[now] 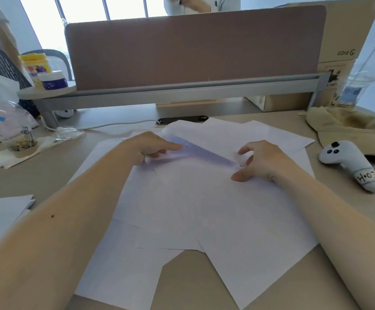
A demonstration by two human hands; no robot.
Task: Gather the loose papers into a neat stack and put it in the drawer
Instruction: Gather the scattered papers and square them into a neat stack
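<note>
Several loose white papers [204,211] lie overlapped and skewed across the middle of the beige desk [47,175]. My left hand [150,144] rests on the far part of the pile, fingers pointing right under the lifted edge of a far sheet [206,151]. My right hand [258,159] pinches that sheet's near right corner between thumb and fingers. The lifted edge casts a bluish shadow between the two hands. No drawer is in view.
A second stack of white paper [0,215] lies at the left edge. A white controller [349,164] and a beige cloth [343,126] lie right. A plastic cup [352,88], cardboard boxes, a brown partition [193,48], jars and bags ring the far side.
</note>
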